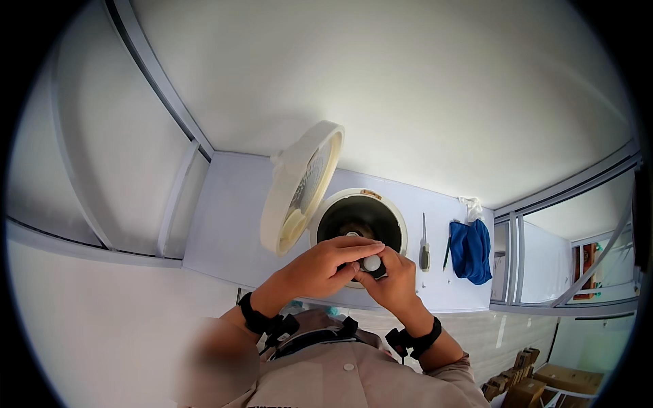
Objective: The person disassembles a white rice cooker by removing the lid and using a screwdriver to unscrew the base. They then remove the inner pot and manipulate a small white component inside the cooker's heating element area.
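Note:
Both hands meet over the near rim of a round rice cooker (402,221). Its hinged cream lid (279,200) stands raised on the left. The cooker's dark inside shows a small round piece (353,234) near the bottom, partly covered by my hands. My left hand (326,262) reaches in with its fingers stretched toward the right one, its thumb beneath. Closed round a small part with a round, pale grey top (371,262), my right hand (396,277) touches the left fingertips. Most of that part is hidden, and its kind is unclear.
Right of the cooker lie a screwdriver (424,251), a thin dark pen-like tool (446,255) and a bunched blue cloth (471,251). A crumpled white piece (471,206) sits behind the cloth. Cardboard boxes (568,378) are on the floor, lower right. A white wall backs the table (231,204).

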